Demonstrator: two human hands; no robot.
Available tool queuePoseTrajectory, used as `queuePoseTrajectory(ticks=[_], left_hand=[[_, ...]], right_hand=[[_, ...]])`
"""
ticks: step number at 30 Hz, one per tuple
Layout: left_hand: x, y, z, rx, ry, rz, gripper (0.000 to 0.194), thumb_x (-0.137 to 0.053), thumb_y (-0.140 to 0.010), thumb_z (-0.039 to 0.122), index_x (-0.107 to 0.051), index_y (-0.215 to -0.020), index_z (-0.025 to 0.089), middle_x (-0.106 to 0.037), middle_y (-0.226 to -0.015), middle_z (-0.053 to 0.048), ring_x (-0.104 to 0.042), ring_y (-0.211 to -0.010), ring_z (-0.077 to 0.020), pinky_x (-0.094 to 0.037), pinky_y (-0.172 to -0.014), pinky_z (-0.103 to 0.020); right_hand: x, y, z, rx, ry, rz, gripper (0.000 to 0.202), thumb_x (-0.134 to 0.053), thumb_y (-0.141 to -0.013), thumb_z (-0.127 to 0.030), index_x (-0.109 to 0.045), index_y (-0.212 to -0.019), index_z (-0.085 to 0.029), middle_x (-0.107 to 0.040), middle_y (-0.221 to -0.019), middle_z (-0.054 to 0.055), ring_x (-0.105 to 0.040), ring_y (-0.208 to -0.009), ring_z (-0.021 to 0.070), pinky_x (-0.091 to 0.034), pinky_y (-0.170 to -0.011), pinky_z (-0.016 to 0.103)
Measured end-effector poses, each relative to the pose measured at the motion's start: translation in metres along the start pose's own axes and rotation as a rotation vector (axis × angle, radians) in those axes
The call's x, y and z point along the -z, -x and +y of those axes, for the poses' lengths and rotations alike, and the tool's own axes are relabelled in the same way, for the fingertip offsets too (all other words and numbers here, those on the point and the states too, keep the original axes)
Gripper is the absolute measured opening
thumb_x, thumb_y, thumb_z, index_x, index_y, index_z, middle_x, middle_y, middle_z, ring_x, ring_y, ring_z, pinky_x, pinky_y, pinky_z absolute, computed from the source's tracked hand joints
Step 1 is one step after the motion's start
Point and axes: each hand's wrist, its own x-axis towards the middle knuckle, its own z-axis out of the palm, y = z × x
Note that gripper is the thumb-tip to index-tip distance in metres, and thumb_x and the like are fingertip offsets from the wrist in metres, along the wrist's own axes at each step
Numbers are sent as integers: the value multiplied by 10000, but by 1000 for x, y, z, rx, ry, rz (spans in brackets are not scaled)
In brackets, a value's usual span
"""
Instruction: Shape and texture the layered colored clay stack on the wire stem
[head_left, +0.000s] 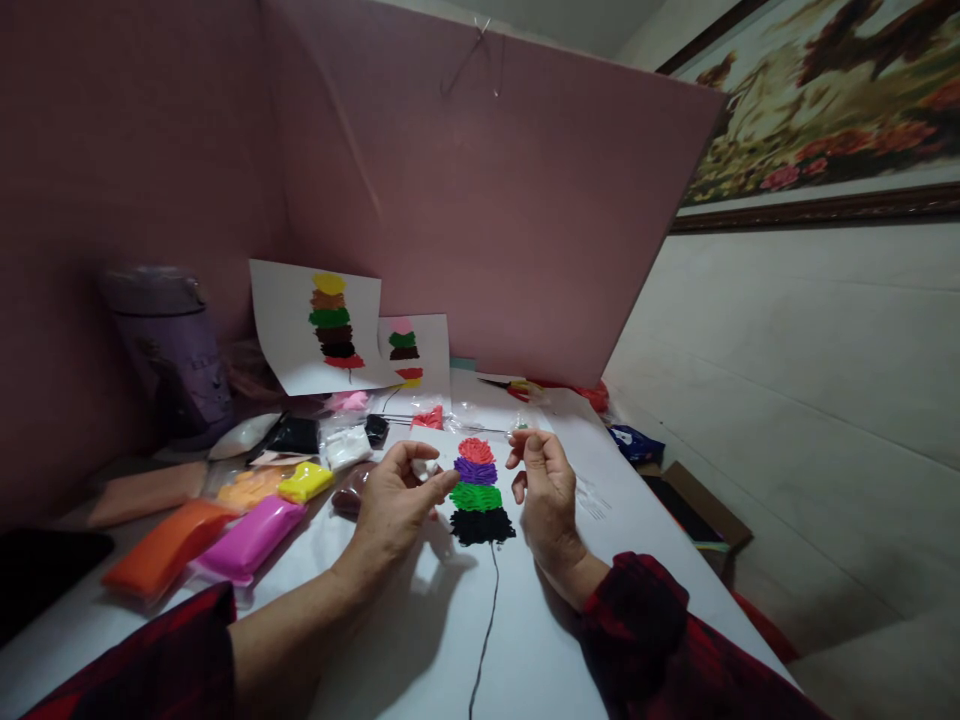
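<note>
In the middle of the white table lies a sheet of paper with a clay picture (480,497) on it. Bands of red, purple, green and black clay are stacked there, and a thin dark line runs down from the black one. My left hand (397,505), at the picture's left edge, pinches a small lump of white clay (426,468) between thumb and fingers. On the other side, my right hand (549,500) hovers with thumb and index finger pressed together and the other fingers curled. Whatever its fingertips hold, if anything, is too small to make out.
Packets of orange clay (169,548), magenta clay (251,538) and yellow clay (306,482) lie at left, near a purple bottle (176,350). Two finished-looking sheets (277,330) lean against the pink partition (480,200). Scissors (517,388) rest at the back.
</note>
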Motion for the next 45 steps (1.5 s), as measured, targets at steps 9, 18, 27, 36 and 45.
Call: queuePoseTrajectory(ticks=[9,18,27,36,45], left_hand=[[0,-1,-3,57,77,-42,427,-697,-650,336,-488,-970,144,-695,-824,-57,-656,-583,-157,-505,-499,-269],[2,0,1,50,20,-121,306,-683,-683,328,-519,-871,151,-720,-745,-67,-648,-572,-149,-462,-487,-238],[2,-2,1,54,73,-154,276,-719,-630,296,-559,-803,153,-702,-686,-47,-616,-524,-130,-488,-497,-250],[-4,0,-4,63,172,-149,428,-779,-503,150,-553,-866,153,-703,-784,-25,-647,-637,-135,-533,-577,-252],[-4,5,1,48,-22,-214,279,-702,-685,324,-594,-866,140,-630,-570,16,-636,-487,-141,-469,-408,-202]], right_hand=[[1,-1,3,25,22,-27,303,-505,-895,-484,-582,-901,-190,-543,-763,-6,-413,-514,88,-271,-384,200],[1,0,4,18,24,-30,283,-507,-894,-474,-590,-895,-203,-547,-740,-15,-412,-504,87,-279,-392,202],[1,1,2,38,50,-56,277,-485,-912,-456,-587,-894,-200,-570,-788,4,-438,-529,89,-271,-389,196],[1,4,-1,56,89,-88,298,-483,-905,-478,-594,-893,-202,-571,-767,3,-420,-494,84,-273,-382,198],[-1,10,-8,85,118,-117,272,-486,-907,-457,-600,-879,-211,-562,-732,-6,-418,-482,84,-284,-394,203]])
